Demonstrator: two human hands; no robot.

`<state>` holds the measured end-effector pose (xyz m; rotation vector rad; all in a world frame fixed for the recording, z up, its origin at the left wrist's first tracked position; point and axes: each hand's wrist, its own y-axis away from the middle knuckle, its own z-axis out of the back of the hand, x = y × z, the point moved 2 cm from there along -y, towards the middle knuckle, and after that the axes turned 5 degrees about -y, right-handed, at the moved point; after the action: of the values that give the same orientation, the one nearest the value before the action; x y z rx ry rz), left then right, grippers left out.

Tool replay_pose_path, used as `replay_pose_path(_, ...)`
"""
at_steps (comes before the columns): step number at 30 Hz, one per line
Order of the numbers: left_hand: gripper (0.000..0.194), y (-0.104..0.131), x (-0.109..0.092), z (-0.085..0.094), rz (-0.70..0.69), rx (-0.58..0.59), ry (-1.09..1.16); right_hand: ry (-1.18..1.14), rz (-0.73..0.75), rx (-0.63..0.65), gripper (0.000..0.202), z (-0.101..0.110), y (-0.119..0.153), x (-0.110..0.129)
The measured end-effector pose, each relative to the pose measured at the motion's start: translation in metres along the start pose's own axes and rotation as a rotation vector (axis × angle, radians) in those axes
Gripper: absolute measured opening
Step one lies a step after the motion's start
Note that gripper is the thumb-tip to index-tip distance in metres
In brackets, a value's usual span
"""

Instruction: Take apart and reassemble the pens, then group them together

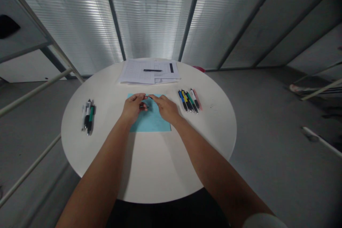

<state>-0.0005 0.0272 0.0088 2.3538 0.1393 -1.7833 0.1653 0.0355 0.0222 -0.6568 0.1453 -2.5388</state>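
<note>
Both hands meet over a light blue sheet (151, 123) on the round white table. My left hand (133, 107) has its fingers closed on a small dark pen part, with another thin dark piece showing under its fingers. Fingertips of my right hand (166, 107) pinch the dark piece from the other side; its exact shape is too small to make out. To the right lie several pens (188, 100) with blue, yellow, green and white barrels. Over on the left, a smaller group of pens (91, 114) has white and green barrels.
White papers (137, 72) lie at the table's far edge with a dark pen (152, 70) on top. The white table (149, 171) has a curved near edge. Pale metal rails (34, 91) stand at the left.
</note>
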Motion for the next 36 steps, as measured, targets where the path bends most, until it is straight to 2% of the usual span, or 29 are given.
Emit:
replay_pose_path(13, 0.012, 0.0001, -0.0015, 0.0003, 0.012, -0.024, 0.027, 0.004, -0.009, 0.023, 0.054, 0.0005, 0.0002, 0.0014)
replay_pose_path(23, 0.014, -0.0011, 0.0037, -0.0015, -0.055, -0.005, -0.099, 0.071, 0.007, 0.008, 0.047, 0.0005, 0.0007, 0.0019)
replay_pose_path(36, 0.018, 0.0013, 0.0036, -0.0048, -0.113, -0.002, -0.231, 0.004, -0.007, -0.038, 0.04, 0.0011, -0.0023, 0.0027)
